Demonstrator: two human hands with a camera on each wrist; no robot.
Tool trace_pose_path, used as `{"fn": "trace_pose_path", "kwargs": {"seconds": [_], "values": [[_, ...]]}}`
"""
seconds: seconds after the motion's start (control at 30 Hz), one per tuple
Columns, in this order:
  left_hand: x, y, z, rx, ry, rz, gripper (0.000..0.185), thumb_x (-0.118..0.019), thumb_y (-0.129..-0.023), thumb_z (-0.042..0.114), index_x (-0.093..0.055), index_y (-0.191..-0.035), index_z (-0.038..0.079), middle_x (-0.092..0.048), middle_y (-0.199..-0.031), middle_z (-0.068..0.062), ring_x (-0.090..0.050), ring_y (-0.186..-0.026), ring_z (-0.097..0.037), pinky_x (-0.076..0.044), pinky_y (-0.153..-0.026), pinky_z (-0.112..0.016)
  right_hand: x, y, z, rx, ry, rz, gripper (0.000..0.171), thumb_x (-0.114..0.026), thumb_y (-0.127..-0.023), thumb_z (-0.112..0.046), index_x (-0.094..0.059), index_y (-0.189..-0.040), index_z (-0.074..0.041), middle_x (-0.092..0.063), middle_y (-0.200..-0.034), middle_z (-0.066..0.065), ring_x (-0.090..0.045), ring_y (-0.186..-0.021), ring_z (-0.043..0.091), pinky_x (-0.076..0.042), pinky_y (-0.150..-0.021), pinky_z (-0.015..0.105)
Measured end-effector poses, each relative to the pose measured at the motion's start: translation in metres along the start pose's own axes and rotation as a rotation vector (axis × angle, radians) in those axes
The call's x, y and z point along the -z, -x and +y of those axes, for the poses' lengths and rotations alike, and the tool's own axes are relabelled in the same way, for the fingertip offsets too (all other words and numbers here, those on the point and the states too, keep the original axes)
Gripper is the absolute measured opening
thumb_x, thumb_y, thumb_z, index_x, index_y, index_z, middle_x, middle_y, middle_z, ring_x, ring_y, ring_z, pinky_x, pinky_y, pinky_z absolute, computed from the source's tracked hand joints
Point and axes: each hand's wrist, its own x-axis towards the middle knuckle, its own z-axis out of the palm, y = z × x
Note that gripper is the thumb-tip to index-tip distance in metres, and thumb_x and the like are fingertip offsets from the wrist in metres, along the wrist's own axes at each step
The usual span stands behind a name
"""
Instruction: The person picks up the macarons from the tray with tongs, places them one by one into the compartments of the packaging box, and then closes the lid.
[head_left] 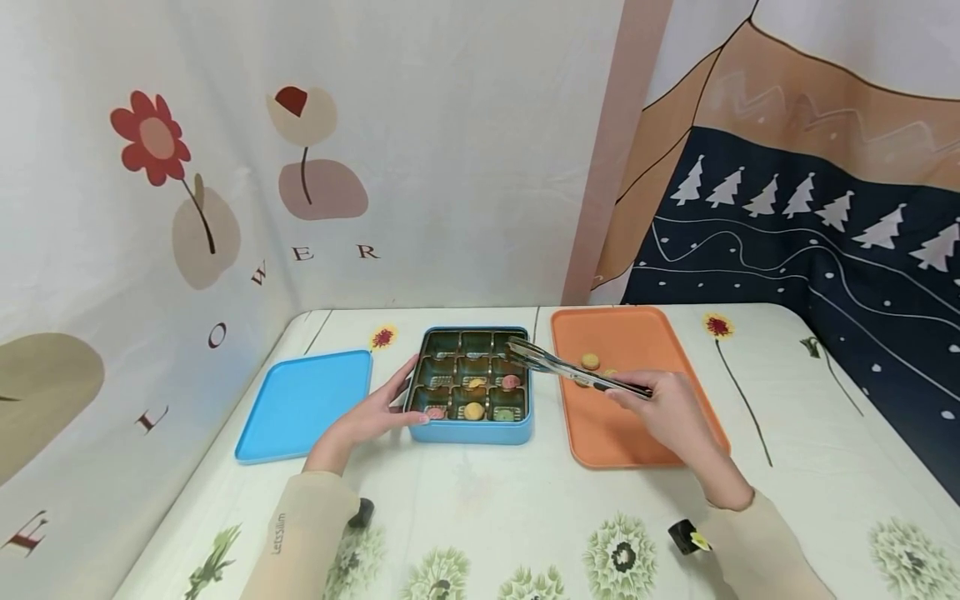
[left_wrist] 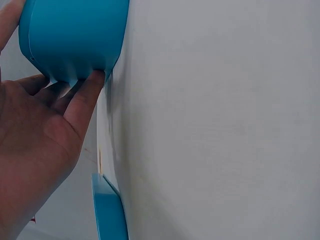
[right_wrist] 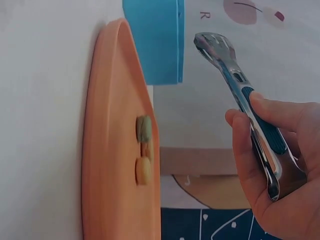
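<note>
A blue box (head_left: pixel 471 432) holds a dark divided insert with small round cookies, among them a yellow one (head_left: pixel 473 411), a pink one (head_left: pixel 511 382) and a green one (head_left: pixel 505 414). My left hand (head_left: pixel 378 410) holds the box at its left side, thumb along the front corner and fingertips against the wall. My right hand (head_left: pixel 667 412) grips metal tongs (head_left: pixel 570 371) with dark grip pads, their tips over the right column of the insert. In the right wrist view the tongs' arms lie close together; I cannot tell whether anything is between the tips.
Right of the box lies an orange tray (head_left: pixel 630 442) with a few cookies near its left side, including a yellow one (head_left: pixel 590 361) and a green one (right_wrist: pixel 143 129). A blue lid (head_left: pixel 307 404) lies to the left. Printed curtains stand behind the cloth-covered table (head_left: pixel 480 508).
</note>
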Motion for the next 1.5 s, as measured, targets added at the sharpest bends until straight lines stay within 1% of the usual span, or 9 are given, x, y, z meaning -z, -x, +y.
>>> {"fn": "trace_pose_path", "kwargs": {"seconds": [0.2,0.4,0.47,0.67,0.87,1.0,1.27,1.4,1.5], "values": [[0.000,-0.001,-0.002,-0.006,0.008,-0.003,0.103,-0.073,-0.092,0.025,0.002,-0.162,0.028,0.002,-0.169,-0.016,-0.005,-0.154,-0.044,-0.025,-0.119,-0.064,-0.011,-0.006,-0.007,0.018,-0.019,0.010,0.021,-0.078,-0.085,-0.014,-0.079,-0.104,-0.005,-0.078,-0.092,0.012,-0.060,-0.068,0.003,-0.042,-0.050,0.019],[0.001,-0.002,-0.005,-0.026,0.017,-0.015,0.104,-0.073,-0.092,0.025,0.004,-0.162,0.027,0.004,-0.169,-0.016,-0.002,-0.154,-0.044,-0.027,-0.118,-0.063,-0.023,-0.012,-0.014,0.022,-0.055,-0.019,0.023,-0.078,-0.085,-0.015,-0.079,-0.105,-0.003,-0.078,-0.089,0.012,-0.064,-0.066,0.007,-0.045,-0.051,0.020],[0.001,-0.003,-0.006,-0.023,0.025,-0.020,0.104,-0.073,-0.092,0.025,0.004,-0.162,0.027,0.004,-0.169,-0.017,-0.003,-0.154,-0.044,-0.026,-0.118,-0.063,-0.028,-0.015,-0.017,0.022,-0.055,-0.028,0.023,-0.078,-0.085,-0.016,-0.079,-0.105,-0.004,-0.078,-0.089,0.011,-0.062,-0.065,0.007,-0.044,-0.051,0.020],[0.001,-0.004,-0.006,-0.020,0.043,-0.023,0.105,-0.074,-0.091,0.023,0.004,-0.162,0.025,0.004,-0.169,-0.018,-0.002,-0.154,-0.044,-0.026,-0.119,-0.063,-0.040,-0.019,-0.027,0.025,-0.049,-0.042,0.020,-0.079,-0.084,-0.017,-0.080,-0.102,-0.007,-0.077,-0.086,0.007,-0.047,-0.058,0.008,-0.036,-0.050,0.021],[0.000,-0.003,-0.006,-0.033,0.050,-0.015,0.104,-0.073,-0.092,0.020,0.003,-0.162,0.026,0.004,-0.169,-0.017,-0.004,-0.155,-0.044,-0.029,-0.118,-0.061,-0.051,-0.023,-0.035,0.045,-0.053,-0.041,0.018,-0.081,-0.082,-0.015,-0.081,-0.099,-0.007,-0.078,-0.087,0.007,-0.047,-0.060,0.008,-0.037,-0.049,0.020],[0.000,-0.003,-0.006,-0.036,0.041,-0.013,0.104,-0.073,-0.092,0.021,0.003,-0.162,0.028,0.004,-0.169,-0.017,-0.005,-0.154,-0.044,-0.030,-0.117,-0.060,-0.057,-0.026,-0.040,0.023,-0.068,-0.071,0.019,-0.080,-0.084,-0.016,-0.080,-0.101,-0.007,-0.078,-0.091,0.008,-0.045,-0.061,0.011,-0.033,-0.049,0.021],[0.000,-0.002,-0.005,-0.034,0.031,-0.017,0.105,-0.074,-0.091,0.023,0.004,-0.162,0.027,0.005,-0.169,-0.017,-0.001,-0.154,-0.044,-0.026,-0.119,-0.061,-0.067,-0.029,-0.044,0.016,-0.079,-0.115,0.022,-0.078,-0.086,-0.015,-0.079,-0.105,-0.005,-0.078,-0.097,0.011,-0.051,-0.064,0.011,-0.036,-0.049,0.020],[0.000,-0.002,-0.005,-0.039,0.023,-0.016,0.105,-0.073,-0.091,0.024,0.004,-0.162,0.027,0.005,-0.169,-0.016,-0.001,-0.154,-0.044,-0.026,-0.119,-0.061,-0.072,-0.030,-0.042,0.018,-0.080,-0.125,0.024,-0.078,-0.086,-0.015,-0.078,-0.107,-0.004,-0.077,-0.100,0.013,-0.045,-0.056,0.009,-0.033,-0.047,0.019],[0.000,-0.003,-0.006,-0.042,0.023,-0.014,0.104,-0.073,-0.091,0.024,0.003,-0.162,0.027,0.005,-0.169,-0.016,-0.001,-0.154,-0.044,-0.026,-0.119,-0.062,-0.073,-0.029,-0.041,0.022,-0.072,-0.127,0.025,-0.078,-0.086,-0.015,-0.078,-0.109,-0.004,-0.077,-0.104,0.014,-0.042,-0.056,0.010,-0.031,-0.047,0.020]]}}
